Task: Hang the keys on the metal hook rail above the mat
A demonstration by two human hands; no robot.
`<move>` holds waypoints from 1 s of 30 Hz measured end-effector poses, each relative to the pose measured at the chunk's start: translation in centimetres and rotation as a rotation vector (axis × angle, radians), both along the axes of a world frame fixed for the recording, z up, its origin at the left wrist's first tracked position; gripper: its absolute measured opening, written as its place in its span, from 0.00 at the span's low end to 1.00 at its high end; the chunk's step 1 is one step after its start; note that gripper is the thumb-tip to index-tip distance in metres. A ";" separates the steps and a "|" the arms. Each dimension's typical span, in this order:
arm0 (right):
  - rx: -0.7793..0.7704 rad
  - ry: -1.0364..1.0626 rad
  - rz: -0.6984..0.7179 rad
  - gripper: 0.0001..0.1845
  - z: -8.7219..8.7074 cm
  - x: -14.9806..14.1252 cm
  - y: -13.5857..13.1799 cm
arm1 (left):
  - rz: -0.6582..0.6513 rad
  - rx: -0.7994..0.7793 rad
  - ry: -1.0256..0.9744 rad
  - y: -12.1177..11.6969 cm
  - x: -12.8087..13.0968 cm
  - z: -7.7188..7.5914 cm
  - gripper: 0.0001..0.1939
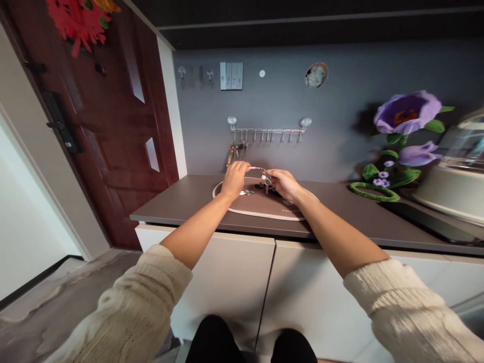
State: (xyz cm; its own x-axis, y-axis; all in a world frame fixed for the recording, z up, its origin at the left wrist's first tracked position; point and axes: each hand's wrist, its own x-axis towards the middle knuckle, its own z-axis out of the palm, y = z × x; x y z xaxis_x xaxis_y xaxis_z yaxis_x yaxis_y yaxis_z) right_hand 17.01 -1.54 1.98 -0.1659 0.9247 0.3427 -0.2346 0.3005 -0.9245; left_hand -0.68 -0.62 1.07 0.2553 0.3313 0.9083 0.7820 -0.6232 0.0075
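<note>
key bunch hanging below pinching right fingers; left fingers grasping pink piece

A thin pink strap with a small metal clasp at its far end stretches nearly level between the hands, above the mat; its near end is pinched in the fingertips of the left hand. A small bunch of keys, with a round metal piece and a red-and-white bit, hangs down from the fingertips of the right hand. Beneath the hands, a small silvery metal item lies on the mat, too small to identify.
</note>
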 end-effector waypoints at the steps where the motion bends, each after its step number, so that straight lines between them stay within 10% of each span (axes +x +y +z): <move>1: -0.006 0.007 -0.006 0.03 0.0 0.1 0.0 | 0.002 0.018 0.007 0.1 0.0 0.0 0.12; 30: 0.221 -0.096 -0.090 0.18 -0.6 0.9 1.3 | -0.011 -0.148 0.324 -1.2 0.7 -0.5 0.17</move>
